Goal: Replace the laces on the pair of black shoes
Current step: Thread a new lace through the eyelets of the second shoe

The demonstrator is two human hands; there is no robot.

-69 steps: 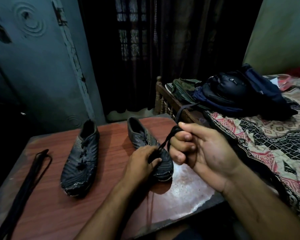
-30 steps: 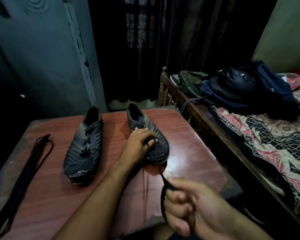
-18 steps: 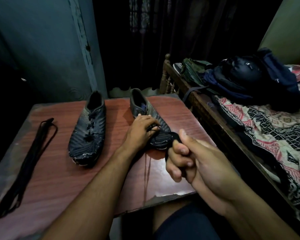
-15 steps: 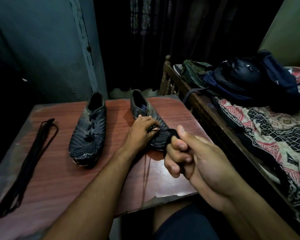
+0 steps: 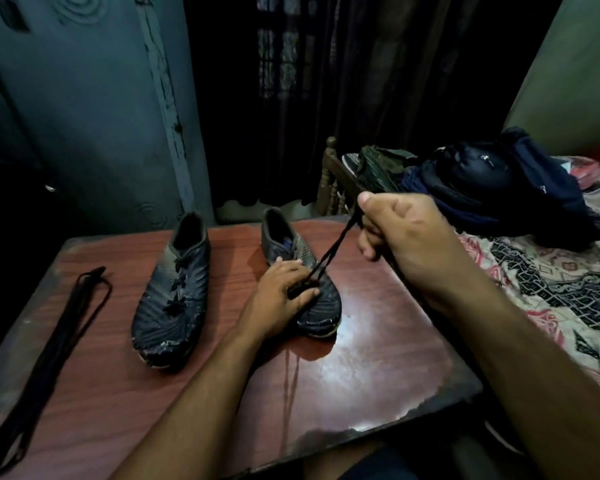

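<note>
Two black shoes stand on the reddish wooden table (image 5: pixel 378 372). The left shoe (image 5: pixel 174 292) still has its lace threaded. My left hand (image 5: pixel 281 296) rests on the middle of the right shoe (image 5: pixel 312 289), fingers pressing around the eyelets. My right hand (image 5: pixel 399 237) is raised above and to the right of that shoe and grips a black lace (image 5: pixel 329 254), which runs taut from the eyelets under my left fingers up into my fist. A bundle of black laces (image 5: pixel 56 337) lies along the table's left edge.
A bed with a patterned cover (image 5: pixel 551 289) stands close against the table's right side, its wooden headboard (image 5: pixel 329 181) behind the right shoe. Dark bags and clothes (image 5: pixel 482 188) are piled on the bed. A door and dark curtain are behind the table.
My right hand has risen from low near the shoe's toe to up and right, drawing the lace out taut. My left hand stays on the right shoe.
</note>
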